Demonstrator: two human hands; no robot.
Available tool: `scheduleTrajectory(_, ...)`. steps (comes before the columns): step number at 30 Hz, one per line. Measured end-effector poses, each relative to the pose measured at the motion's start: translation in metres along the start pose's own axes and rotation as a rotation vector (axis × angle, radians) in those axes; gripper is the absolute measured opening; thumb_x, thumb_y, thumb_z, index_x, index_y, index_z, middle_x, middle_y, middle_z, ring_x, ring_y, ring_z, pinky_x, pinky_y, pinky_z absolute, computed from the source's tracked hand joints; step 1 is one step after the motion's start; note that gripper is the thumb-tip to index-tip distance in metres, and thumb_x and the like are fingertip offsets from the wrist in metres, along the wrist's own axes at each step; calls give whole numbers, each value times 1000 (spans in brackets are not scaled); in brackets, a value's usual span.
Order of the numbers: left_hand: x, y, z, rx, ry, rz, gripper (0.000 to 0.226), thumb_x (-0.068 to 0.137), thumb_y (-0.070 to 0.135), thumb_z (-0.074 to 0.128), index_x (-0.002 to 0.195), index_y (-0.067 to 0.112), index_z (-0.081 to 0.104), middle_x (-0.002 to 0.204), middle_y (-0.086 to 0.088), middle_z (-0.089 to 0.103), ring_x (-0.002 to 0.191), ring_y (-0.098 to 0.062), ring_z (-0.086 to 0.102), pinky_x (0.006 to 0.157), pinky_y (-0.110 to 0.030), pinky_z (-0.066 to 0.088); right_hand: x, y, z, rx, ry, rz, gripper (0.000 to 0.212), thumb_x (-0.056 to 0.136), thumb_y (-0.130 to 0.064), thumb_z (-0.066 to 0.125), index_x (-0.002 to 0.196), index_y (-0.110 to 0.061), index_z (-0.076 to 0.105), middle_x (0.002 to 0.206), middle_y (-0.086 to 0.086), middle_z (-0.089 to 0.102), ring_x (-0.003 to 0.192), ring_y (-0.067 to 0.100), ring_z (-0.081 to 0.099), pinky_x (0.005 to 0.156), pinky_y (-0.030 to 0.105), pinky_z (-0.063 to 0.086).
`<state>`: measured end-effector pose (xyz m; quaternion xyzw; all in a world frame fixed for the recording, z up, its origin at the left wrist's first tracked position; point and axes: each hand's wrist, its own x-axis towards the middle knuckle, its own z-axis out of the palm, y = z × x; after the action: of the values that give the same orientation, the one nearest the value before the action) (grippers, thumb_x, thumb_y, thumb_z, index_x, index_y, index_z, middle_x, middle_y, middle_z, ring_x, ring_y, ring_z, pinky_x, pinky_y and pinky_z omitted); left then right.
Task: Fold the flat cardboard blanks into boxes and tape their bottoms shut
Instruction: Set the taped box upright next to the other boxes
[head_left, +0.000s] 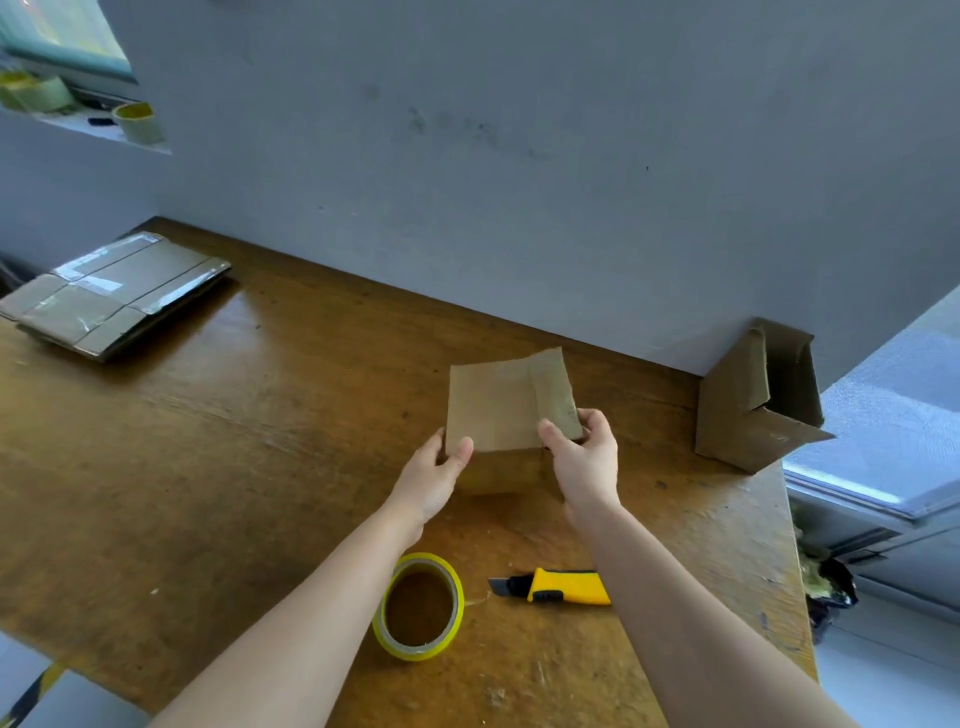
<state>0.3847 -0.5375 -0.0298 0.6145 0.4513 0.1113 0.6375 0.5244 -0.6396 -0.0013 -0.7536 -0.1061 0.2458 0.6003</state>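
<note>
Left hand (439, 465) and right hand (584, 449), fingers (550, 434) clamped on the box (493, 410): hold those flaps (556, 389) flush and square before reaching for tape (421, 605)

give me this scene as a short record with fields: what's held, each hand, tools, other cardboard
held: small cardboard box, flaps folded across its upper face
left hand: grips the box's left edge
right hand: pinches the right flap
tools: yellow tape roll and utility knife lie untouched on the table, nearer the person
other cardboard: flat blanks stacked far left; open box by the wall, far right
</note>
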Motion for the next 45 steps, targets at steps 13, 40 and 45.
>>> scheduleTrajectory(13,-14,13,6,-3,-52,-59,78,80,76,42,143,30,39,146,-1,44,131,-26,43,102,-46,41,-28,0,19,-391,-288,-276,24,91,-20,53,102,-24,74,94,-15,70,89,2,63,74,18,53)
scheduleTrajectory(40,73,126,146,562,-218,329,50,101,23,42,149,15,29,155,-4,32,135,-25,41,108,-37,36,66,-36,-117,-612,439,-113,30,96,-14,55,125,-14,65,116,6,69,107,26,61,90,30,46)
scheduleTrajectory(45,94,138,183,589,-173,337,49,101,20,43,148,16,31,153,-4,34,139,-23,34,108,-33,34,97,-30,-132,-684,474,-109,25,93,-18,59,115,-19,71,106,8,72,99,30,63,80,32,47)
